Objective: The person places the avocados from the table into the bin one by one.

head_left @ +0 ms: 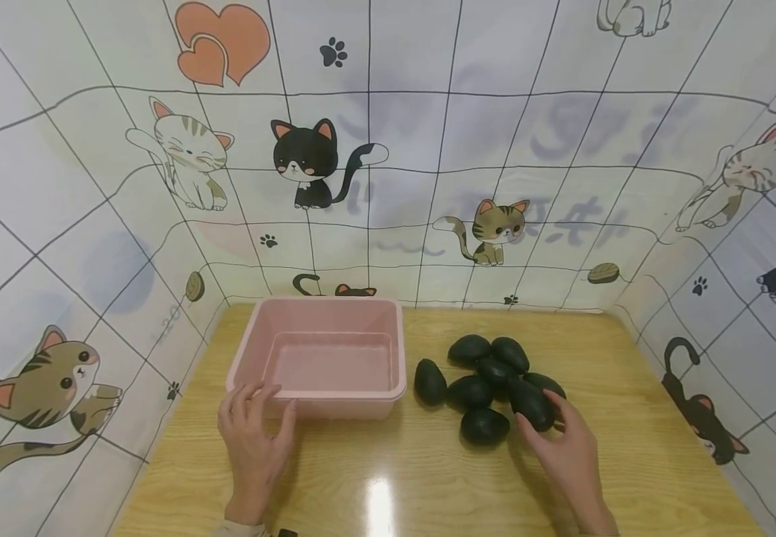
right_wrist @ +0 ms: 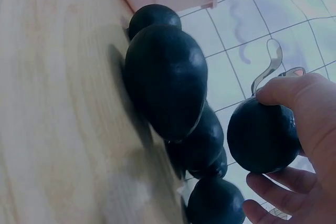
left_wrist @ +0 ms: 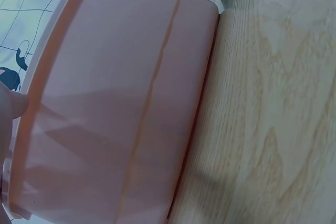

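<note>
A pink plastic tub [head_left: 324, 356] stands on the wooden table [head_left: 428, 477], empty inside. My left hand [head_left: 254, 432] rests at its near rim, fingers touching the edge. The left wrist view shows the tub's side wall [left_wrist: 121, 103] close up, with one fingertip [left_wrist: 13, 106] at the rim. To the right lies a pile of several dark green avocados [head_left: 489, 380]. My right hand [head_left: 565, 447] grips one avocado [head_left: 532, 404] at the pile's near right. In the right wrist view the thumb and fingers curl round that avocado [right_wrist: 262, 135], with another large avocado [right_wrist: 165, 80] beside it.
A cat-patterned cloth screen [head_left: 388, 149] walls the table at the back and both sides. One avocado [head_left: 430, 382] lies close to the tub's right wall. Bare wood stretches along the near edge between my hands.
</note>
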{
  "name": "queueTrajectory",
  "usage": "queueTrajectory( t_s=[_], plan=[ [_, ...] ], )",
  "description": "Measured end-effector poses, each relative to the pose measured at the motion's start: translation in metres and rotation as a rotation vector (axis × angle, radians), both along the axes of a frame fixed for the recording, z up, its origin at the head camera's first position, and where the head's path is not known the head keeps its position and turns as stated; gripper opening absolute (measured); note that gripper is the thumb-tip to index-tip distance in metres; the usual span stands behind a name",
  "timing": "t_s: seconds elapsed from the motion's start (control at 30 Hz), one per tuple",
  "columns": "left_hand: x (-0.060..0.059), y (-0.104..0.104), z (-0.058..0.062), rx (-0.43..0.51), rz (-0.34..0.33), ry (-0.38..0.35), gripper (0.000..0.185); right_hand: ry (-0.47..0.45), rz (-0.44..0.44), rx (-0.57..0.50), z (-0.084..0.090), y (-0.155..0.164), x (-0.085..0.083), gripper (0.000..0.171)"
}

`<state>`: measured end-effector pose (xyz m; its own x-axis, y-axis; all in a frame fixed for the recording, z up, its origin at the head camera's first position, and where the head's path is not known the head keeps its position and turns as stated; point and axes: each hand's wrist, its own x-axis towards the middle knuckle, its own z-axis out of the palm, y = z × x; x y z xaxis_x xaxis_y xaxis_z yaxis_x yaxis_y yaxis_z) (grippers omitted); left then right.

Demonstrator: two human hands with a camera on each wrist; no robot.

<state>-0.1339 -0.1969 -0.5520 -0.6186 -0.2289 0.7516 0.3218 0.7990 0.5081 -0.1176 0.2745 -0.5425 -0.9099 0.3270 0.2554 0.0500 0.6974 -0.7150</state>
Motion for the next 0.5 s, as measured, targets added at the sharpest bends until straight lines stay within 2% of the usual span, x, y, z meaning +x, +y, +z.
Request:
queueTrajectory(
  t_s=[0.13, 0.3, 0.5],
  plan=[
    [0.002, 0.0, 0.001, -0.013, 0.002, -0.011, 0.04, 0.021, 0.015, 0.014, 0.006, -0.003, 0.0, 0.066],
    [0.001, 0.0, 0.003, -0.014, 0.011, 0.028, 0.038, 0.032, 0.039, 0.047, 0.013, -0.006, -0.002, 0.066],
    [0.003, 0.0, 0.004, -0.001, 0.002, 0.022, 0.037, 0.046, 0.045, 0.059, 0.019, -0.009, -0.006, 0.067]
  ],
)
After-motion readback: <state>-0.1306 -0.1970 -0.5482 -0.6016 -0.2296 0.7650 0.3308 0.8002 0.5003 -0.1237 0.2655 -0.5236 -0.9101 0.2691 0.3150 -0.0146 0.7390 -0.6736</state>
